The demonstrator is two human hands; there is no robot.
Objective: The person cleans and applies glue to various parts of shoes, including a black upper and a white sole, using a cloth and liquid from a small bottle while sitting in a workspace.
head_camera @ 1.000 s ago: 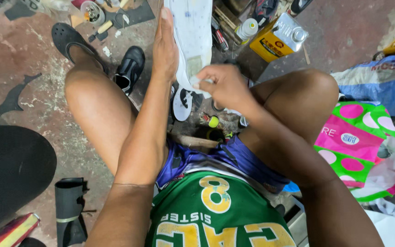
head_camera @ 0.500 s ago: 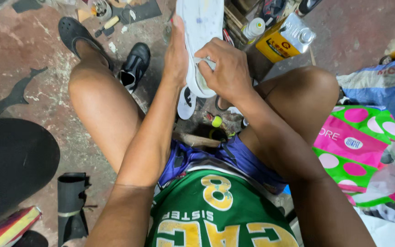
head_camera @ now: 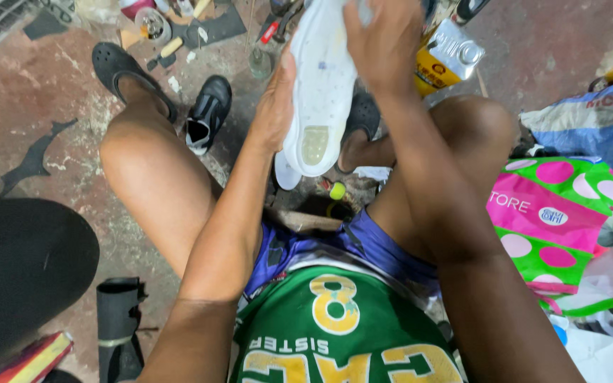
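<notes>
A white shoe (head_camera: 324, 85) is held sole-up in front of me, heel end toward me, between my knees. My left hand (head_camera: 276, 99) cups its left edge, palm against the side of the sole. My right hand (head_camera: 384, 42) lies over the far right part of the sole, fingers curled on it; whether it holds a small tool is hidden. The sole is pale and speckled, with a yellowish patch at the heel.
A small black shoe (head_camera: 207, 113) lies on the stained floor by my left foot in a black clog (head_camera: 125, 71). A yellow metal can (head_camera: 445, 60) stands at upper right. Tools and scraps litter the top edge. A green pink-dotted bag (head_camera: 555, 227) lies right; a black roll (head_camera: 118, 323) lower left.
My right hand has slid from the middle of the sole up to its far end. The shoe's heel has come nearer to me and the view has shifted slightly.
</notes>
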